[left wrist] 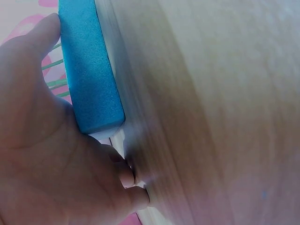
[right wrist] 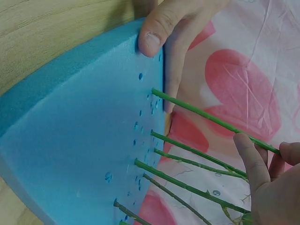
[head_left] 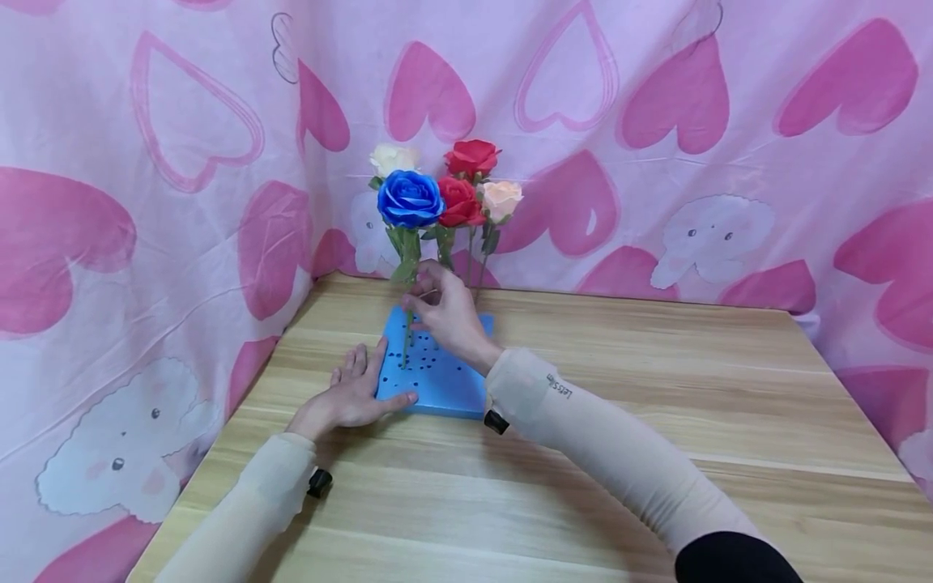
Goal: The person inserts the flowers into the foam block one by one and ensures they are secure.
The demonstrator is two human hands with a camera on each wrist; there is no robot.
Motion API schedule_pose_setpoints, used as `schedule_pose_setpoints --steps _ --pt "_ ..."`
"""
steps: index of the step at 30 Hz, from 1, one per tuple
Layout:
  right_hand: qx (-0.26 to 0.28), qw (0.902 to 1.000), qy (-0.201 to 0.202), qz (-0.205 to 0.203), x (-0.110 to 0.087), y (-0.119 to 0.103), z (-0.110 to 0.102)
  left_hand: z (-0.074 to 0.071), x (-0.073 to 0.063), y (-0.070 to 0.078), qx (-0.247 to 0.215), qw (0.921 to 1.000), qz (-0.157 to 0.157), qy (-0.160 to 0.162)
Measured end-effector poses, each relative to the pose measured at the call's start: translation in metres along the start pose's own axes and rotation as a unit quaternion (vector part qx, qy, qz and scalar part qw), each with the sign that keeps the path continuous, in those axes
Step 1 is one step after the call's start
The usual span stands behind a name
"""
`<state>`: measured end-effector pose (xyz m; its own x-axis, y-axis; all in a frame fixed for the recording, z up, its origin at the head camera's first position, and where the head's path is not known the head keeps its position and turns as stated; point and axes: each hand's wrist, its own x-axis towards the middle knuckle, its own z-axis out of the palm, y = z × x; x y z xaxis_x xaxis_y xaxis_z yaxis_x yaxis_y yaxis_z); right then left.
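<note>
With bent fingers and thumb, my right hand (head_left: pixel 450 312) pinches the green stem (right wrist: pixel 201 114) of a blue rose (head_left: pixel 411 199). The stem's lower end meets the holed top of a blue foam block (head_left: pixel 446 394), and the bloom is upright. My left hand (head_left: pixel 355 397) lies against the block's left side, fingers extended on the table and thumb (right wrist: pixel 157 32) over the front corner. Behind the blue rose stand a white rose (head_left: pixel 394 159), two red roses (head_left: pixel 472 157) and a peach rose (head_left: pixel 501 200). Their stems rise from the block, partly hidden by my right hand.
The block sits on a wood-grain table (head_left: pixel 619 389), toward its back left. A pink curtain with hearts (head_left: pixel 674 93) hangs along the back and sides. Many small holes (right wrist: pixel 108 177) dot the block's top around the stems.
</note>
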<state>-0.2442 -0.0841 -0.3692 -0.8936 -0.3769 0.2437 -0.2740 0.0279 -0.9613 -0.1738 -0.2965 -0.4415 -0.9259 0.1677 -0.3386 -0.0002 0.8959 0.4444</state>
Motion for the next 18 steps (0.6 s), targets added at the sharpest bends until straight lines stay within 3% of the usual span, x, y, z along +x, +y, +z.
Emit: schedule_pose_setpoints --steps 18 --pt "-0.026 0.9996 0.002 -0.007 0.003 0.013 0.005 -0.002 0.001 0.001 0.007 1.0000 0.001 -0.002"
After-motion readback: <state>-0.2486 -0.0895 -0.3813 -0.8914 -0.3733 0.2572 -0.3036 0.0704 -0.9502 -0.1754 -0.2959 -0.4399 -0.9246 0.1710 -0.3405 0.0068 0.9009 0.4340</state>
